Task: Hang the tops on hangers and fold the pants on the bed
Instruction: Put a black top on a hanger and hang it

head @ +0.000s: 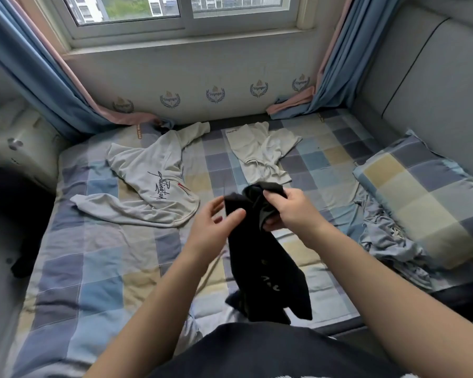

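A black garment (260, 266) hangs over the checked bed (99, 268) in front of me. My right hand (290, 208) grips its bunched top edge. My left hand (216, 225) pinches the cloth's left edge between thumb and fingers. A grey long-sleeved top (150, 184) with script lettering lies spread on the bed at the left. Light grey pants (260, 154) with a drawstring lie crumpled further back, near the wall. No hanger is in view.
A checked pillow (426, 197) lies at the right by a grey padded headboard (434, 85). A crumpled blue cloth (388, 241) sits beside the pillow. Blue and pink curtains (52, 85) hang at both sides of the window. Something dark (22, 263) lies at the bed's left edge.
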`<state>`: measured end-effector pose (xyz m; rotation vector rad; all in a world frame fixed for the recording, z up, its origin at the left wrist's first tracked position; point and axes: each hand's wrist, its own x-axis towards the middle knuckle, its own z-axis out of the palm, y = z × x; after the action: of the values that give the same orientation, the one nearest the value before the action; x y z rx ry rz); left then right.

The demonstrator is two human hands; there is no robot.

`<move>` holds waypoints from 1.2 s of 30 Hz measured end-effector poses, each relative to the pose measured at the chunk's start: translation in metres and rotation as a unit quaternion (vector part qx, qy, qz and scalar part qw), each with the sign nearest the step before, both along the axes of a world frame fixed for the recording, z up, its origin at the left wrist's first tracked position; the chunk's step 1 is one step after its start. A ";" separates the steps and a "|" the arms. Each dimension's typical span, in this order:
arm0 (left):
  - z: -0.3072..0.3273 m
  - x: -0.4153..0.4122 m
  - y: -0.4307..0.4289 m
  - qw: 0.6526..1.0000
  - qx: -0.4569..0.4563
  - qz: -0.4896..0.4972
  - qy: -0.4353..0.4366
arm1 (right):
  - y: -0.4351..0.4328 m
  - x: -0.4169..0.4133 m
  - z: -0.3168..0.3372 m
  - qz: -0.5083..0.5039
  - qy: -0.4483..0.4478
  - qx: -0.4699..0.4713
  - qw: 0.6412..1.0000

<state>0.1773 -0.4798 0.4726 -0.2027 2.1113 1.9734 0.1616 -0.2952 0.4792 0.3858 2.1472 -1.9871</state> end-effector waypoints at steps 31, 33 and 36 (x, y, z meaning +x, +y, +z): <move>0.047 -0.024 0.015 0.950 0.261 0.107 -0.132 | -0.018 0.041 -0.086 0.051 0.004 0.212 0.976; 0.046 -0.030 0.005 0.950 0.267 0.115 -0.110 | -0.005 0.031 -0.074 0.061 0.022 0.240 0.969; 0.039 -0.035 -0.003 0.961 0.251 0.100 -0.059 | 0.002 0.018 -0.041 0.069 0.033 0.160 0.984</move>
<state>0.1421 -0.4827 0.5114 -0.4352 1.5020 2.4669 0.1792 -0.2933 0.4384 0.2109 2.4676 -1.6062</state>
